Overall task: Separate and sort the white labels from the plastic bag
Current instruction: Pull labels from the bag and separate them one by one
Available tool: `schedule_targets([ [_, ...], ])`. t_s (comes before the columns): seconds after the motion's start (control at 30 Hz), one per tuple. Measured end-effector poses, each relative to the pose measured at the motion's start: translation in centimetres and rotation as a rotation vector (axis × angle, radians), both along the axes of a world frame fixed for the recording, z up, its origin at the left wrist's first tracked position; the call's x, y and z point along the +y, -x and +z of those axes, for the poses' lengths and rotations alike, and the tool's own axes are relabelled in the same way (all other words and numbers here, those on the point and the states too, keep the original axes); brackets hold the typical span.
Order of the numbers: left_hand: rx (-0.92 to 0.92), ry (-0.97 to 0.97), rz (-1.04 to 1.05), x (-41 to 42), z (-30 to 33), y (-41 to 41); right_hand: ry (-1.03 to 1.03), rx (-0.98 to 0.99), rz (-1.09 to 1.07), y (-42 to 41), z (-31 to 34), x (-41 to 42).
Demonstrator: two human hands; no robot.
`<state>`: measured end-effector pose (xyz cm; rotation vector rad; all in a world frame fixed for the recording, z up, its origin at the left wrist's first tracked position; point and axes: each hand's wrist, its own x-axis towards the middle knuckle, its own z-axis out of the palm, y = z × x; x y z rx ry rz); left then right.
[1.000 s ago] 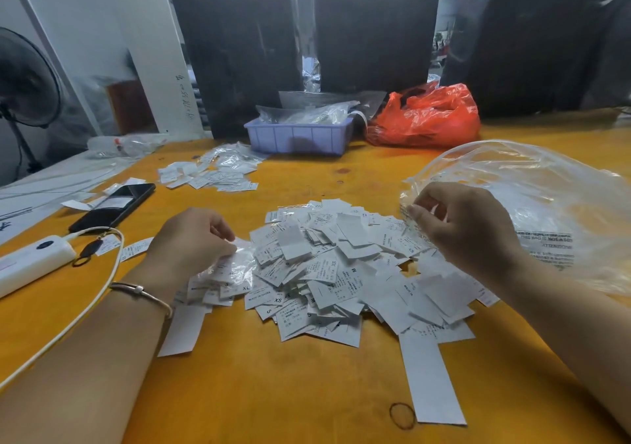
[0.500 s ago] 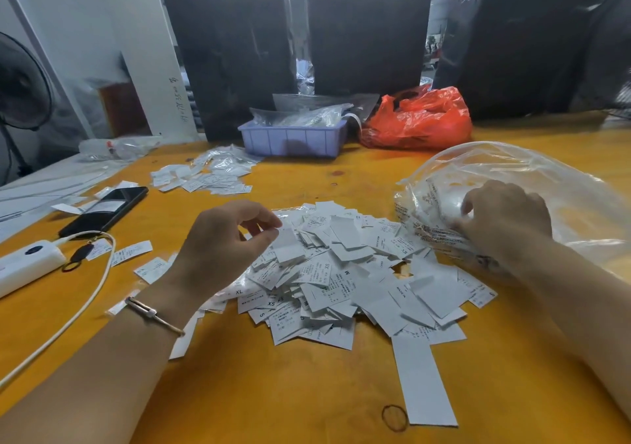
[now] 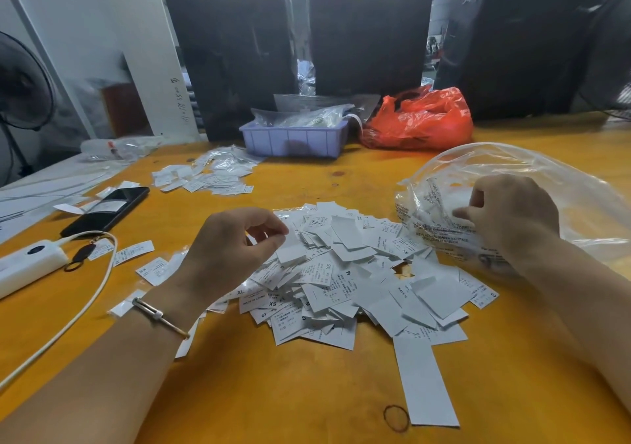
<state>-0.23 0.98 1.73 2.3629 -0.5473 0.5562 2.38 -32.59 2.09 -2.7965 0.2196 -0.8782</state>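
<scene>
A heap of small white labels [image 3: 345, 279] with printed sizes lies in the middle of the orange table [image 3: 280, 392]. My left hand [image 3: 228, 252] hovers at the heap's left edge, thumb and forefinger pinched on one white label [image 3: 291, 251]. To the right lies a big clear plastic bag [image 3: 553, 187], its printed mouth facing the heap. My right hand [image 3: 512, 218] grips the crumpled mouth of the bag, fingers curled into the film. A few labels show faintly inside the bag.
A second, smaller pile of labels [image 3: 205, 178] lies far left. Behind stand a purple tray [image 3: 293, 140] and a red bag [image 3: 420, 120]. A phone [image 3: 106, 211], a white power block [image 3: 27, 266] with cable, a long strip [image 3: 423, 382] and a rubber band [image 3: 396, 418] lie around.
My left hand lifted off the heap's left side and moved right, pinching a label. My right hand shifted right from the heap's edge onto the bag's mouth.
</scene>
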Motion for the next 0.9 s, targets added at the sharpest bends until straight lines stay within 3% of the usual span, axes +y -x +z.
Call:
schedule_targets([
  [0.17, 0.013, 0.005, -0.004, -0.2, -0.1, 0.1, 0.004, -0.054, 0.007, -0.2, 0.0, -0.2],
  [0.33, 0.025, 0.009, -0.006, -0.3, -0.1, 0.1, 0.003, -0.236, 0.061, 0.3, 0.2, 0.6],
  [0.73, 0.032, 0.005, -0.01, -0.5, -0.2, 0.1, -0.254, -0.556, 0.395, 2.3, 1.1, 3.5],
  [0.8, 0.032, 0.007, -0.011, -0.6, -0.2, 0.2, -0.369, -0.504, 0.493, 2.8, 1.2, 4.2],
  [0.9, 0.037, 0.055, -0.036, -0.8, -0.2, 0.3, -0.798, -0.264, 0.741, 3.4, 1.4, 5.2],
])
